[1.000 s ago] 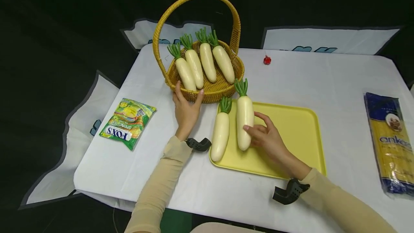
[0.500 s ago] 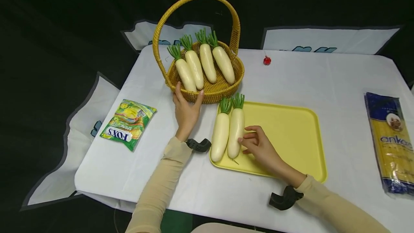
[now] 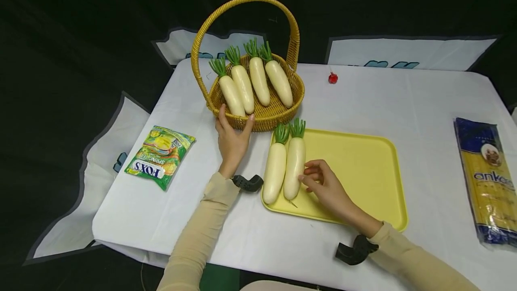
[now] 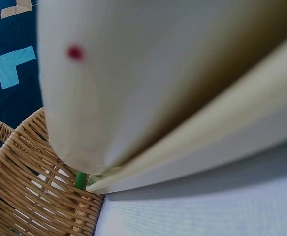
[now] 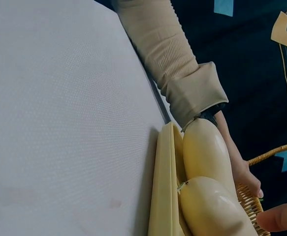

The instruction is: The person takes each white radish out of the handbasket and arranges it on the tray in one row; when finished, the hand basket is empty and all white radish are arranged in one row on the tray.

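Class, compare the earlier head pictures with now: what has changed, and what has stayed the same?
The right radish moved left and towards the person, and now lies beside the other radish on the tray. The right hand appears to have let go, its fingers at the radish's edge. The left hand still holds the basket; its four radishes stayed put.

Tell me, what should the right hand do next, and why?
Probably the right hand should move from the daikon beside it toward the wicker basket: that daikon already lies on the yellow tray, and four more daikons sit in the basket.
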Available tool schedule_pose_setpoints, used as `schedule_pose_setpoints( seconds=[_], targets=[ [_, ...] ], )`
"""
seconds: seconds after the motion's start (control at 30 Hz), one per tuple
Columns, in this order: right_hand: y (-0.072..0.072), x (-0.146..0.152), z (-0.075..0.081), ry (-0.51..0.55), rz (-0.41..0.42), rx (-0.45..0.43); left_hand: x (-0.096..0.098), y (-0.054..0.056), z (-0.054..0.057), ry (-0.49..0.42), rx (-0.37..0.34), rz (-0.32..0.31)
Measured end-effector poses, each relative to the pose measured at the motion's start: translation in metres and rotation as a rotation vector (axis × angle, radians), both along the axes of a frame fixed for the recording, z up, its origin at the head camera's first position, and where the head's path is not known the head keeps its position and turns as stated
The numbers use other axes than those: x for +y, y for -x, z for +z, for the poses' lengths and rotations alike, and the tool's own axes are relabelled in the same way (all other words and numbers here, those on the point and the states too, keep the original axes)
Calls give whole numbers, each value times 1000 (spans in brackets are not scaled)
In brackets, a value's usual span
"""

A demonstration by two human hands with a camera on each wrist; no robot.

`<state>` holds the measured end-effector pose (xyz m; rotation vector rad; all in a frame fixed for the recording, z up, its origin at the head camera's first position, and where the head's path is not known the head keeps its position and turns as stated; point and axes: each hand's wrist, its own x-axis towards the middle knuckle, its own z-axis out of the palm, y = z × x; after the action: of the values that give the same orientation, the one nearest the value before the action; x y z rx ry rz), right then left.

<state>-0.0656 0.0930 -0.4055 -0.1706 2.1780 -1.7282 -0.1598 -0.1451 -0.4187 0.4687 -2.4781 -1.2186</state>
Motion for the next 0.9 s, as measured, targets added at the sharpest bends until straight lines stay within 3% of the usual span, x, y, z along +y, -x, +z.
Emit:
schedule_pose_setpoints(
  seconds=[0.37,0.47,0.6,0.73,0.9],
  targets=[
    [5,6,10,38,29,143,0,-2,0,0,-6,9],
    [11,4,13,11,5,247,-1,-2,-1,0,-2,6],
    [23,2,20,-67,-33,487,0,-2,-1,9,0,-1],
    [45,-2,29,-101,-73,728,0,-2,-1,19,-5,3],
    [93,-12,39,-94,-83,847,-1,-1,0,25,2,5]
  ],
)
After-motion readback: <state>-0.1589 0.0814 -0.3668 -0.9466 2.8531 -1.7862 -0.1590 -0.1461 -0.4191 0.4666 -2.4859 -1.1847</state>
